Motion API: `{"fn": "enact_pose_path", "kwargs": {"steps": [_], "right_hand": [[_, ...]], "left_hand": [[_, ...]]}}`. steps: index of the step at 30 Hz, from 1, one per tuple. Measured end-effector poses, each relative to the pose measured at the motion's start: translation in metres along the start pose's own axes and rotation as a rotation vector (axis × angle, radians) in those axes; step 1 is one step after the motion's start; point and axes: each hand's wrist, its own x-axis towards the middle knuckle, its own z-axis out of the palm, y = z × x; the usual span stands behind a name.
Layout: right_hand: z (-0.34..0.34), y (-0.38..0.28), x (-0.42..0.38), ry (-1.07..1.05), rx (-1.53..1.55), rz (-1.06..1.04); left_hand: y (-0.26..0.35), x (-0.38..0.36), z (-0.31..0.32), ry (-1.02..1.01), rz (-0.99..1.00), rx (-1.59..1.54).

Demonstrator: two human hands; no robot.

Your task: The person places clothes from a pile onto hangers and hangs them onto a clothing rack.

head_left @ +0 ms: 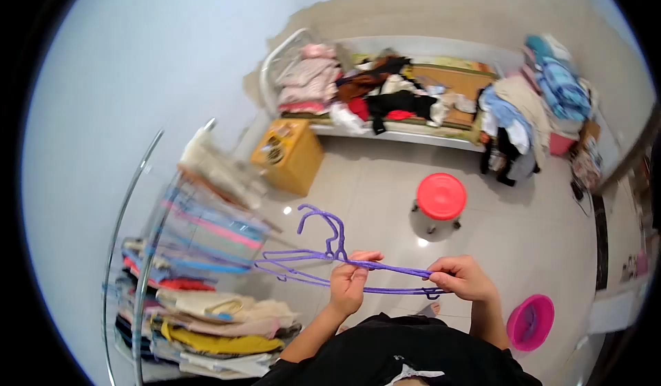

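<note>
Two purple clothes hangers point(392, 290) lie together in front of my body, their hooks side by side and pointing up to the left. My left hand point(350, 284) is closed around their upper bars just right of the hooks. At the right end, my right hand point(463, 278) pinches the hangers between thumb and fingers. Small clips show on the lower bars. No garment hangs from them.
A metal clothes rack point(146, 262) with hangers and folded garments stands at left. A bed point(406, 135) piled with clothes lies ahead, a wooden cabinet point(303, 162) beside it. On the floor are a red stool point(441, 196) and a pink basin point(540, 305).
</note>
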Motion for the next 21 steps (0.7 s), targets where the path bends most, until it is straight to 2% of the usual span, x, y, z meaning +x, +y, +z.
{"fn": "enact_pose_path", "kwargs": {"steps": [5,6,11,13,14,17,20,21], "right_hand": [[-0.094,0.024,-0.047,0.24,0.172,0.047],[-0.107,0.028,-0.05,0.315,0.243,0.053],[-0.156,0.072,-0.03,0.539,0.368,-0.035],[-0.179,0.085,-0.016,0.55,0.381,-0.016],[-0.189,0.085,-0.007,0.597,0.379,-0.026],[-0.231,0.099,0.017,0.686,0.303,-0.034],[-0.282,0.102,0.044,0.744,0.235,-0.062],[-0.298,0.1,0.051,0.783,0.152,0.004]], "left_hand": [[-0.025,0.069,0.13,-0.383,-0.062,-0.069],[-0.031,0.082,0.152,-0.456,-0.011,-0.027],[-0.064,0.119,0.253,-0.568,-0.117,-0.098],[-0.08,0.136,0.28,-0.561,-0.368,-0.2],[-0.087,0.147,0.293,-0.573,-0.369,-0.208],[-0.108,0.186,0.325,-0.518,-0.707,-0.635],[-0.128,0.233,0.364,-0.534,-0.782,-0.711],[-0.14,0.25,0.375,-0.551,-0.821,-0.73]]}}
